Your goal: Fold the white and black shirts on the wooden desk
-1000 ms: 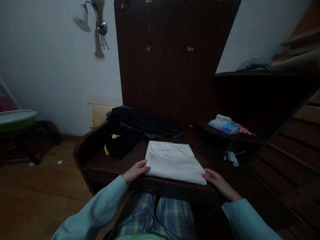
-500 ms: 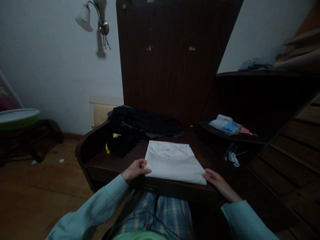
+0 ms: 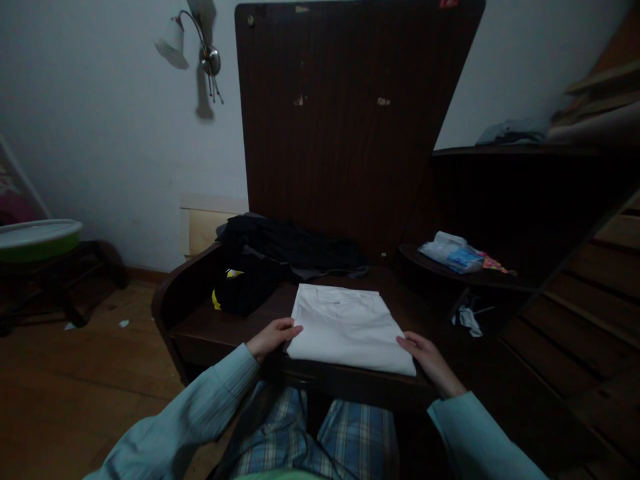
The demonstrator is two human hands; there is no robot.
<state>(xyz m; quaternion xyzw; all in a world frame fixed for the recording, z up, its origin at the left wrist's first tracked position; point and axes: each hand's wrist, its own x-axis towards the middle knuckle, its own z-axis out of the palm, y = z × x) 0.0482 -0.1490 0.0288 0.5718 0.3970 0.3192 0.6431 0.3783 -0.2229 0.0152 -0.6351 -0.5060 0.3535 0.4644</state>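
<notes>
A folded white T-shirt [image 3: 350, 333] lies flat on the dark wooden desk [image 3: 210, 327], its neckline at the far side and its near edge along the desk's front. My left hand [image 3: 273, 337] grips the left edge of the shirt, thumb on top and fingers curled at the side. On the opposite edge, my right hand [image 3: 429, 357] pinches the cloth a little above the near right corner, thumb uppermost. The undersides of both grips are hidden.
Black clothes [image 3: 295, 247] are heaped at the back of the desk, with a black and yellow item [image 3: 245, 293] before them. Plastic packets [image 3: 453, 253] rest on a right-hand shelf. A green basin [image 3: 40, 243] stands on a stool at left.
My right hand has shifted from the near right corner slightly up and inward along the shirt's edge. My left hand has slid a little farther up the left edge.
</notes>
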